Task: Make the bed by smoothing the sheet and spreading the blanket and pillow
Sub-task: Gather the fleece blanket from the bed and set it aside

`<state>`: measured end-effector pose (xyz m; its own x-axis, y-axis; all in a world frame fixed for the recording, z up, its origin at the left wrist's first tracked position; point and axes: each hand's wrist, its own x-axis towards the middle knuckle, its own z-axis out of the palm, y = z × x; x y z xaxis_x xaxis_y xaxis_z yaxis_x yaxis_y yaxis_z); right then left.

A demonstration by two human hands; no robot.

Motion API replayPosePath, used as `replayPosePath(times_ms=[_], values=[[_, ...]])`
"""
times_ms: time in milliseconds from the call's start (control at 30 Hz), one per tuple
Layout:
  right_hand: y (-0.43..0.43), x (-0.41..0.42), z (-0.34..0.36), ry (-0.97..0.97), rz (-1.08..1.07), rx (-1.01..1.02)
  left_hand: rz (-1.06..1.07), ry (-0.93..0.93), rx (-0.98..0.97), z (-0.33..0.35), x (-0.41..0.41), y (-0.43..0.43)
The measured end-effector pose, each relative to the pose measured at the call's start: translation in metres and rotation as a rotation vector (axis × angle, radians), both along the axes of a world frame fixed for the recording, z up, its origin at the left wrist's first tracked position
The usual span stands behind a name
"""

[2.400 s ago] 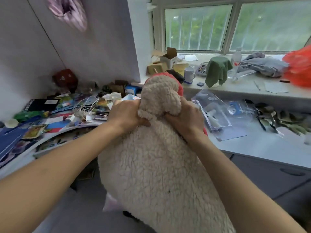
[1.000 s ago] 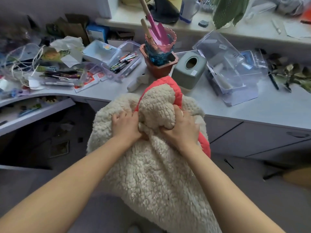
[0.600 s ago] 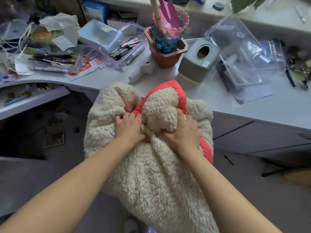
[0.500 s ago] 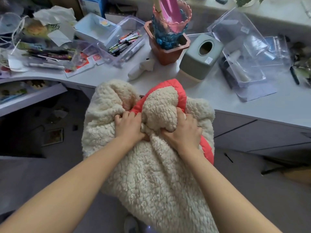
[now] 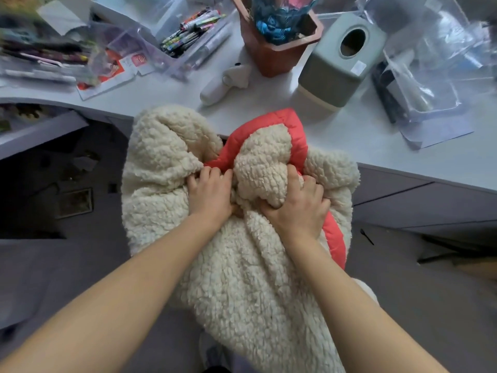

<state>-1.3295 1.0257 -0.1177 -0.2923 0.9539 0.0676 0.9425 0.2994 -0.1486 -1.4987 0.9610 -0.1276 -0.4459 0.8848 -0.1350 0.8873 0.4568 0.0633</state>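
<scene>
The left hand [image 5: 211, 195] and right hand [image 5: 298, 208] are both clenched into the blanket [image 5: 242, 292], close together. Each has a fistful of cream fleece bunched just below a fold where the red trim [image 5: 294, 135] shows. The left fingers dig in beside the trim, and the right hand grips a thick wad from the other side.

The blanket hangs in a heavy bundle between the arms. Its upper folds bulge over the edge of the tabletop [image 5: 376, 146], and the rest drops down toward the floor [image 5: 430, 305]. No bed, sheet or pillow is in view, so spreading looks not yet begun.

The clutter is probably the main risk. A white bottle [image 5: 226, 84], a pot [image 5: 274, 41] and a tissue box [image 5: 338, 63] stand just beyond the top fold, with pens [image 5: 188, 36] farther left. Shaking or swinging the blanket open here could catch them and sweep them off.

The grip takes only a small part of a bulky cloth, so the loose mass could slide out. The low end could also drag on the floor or get underfoot when turning away.
</scene>
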Motion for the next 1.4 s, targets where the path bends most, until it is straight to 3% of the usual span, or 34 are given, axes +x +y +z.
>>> replayPosePath(times_ms=[1000,1200,1400], values=[[0.002,-0.016,-0.043,-0.064,-0.044,-0.069,-0.055,0.113,-0.04,-0.033,0.007,0.005],[-0.003,-0.012,-0.019,-0.042,-0.026,-0.122,-0.095,0.08,-0.1,-0.012,0.0,-0.007],[-0.015,0.009,0.021,0.006,-0.016,-0.173,-0.115,0.066,-0.001,0.032,0.006,-0.039]])
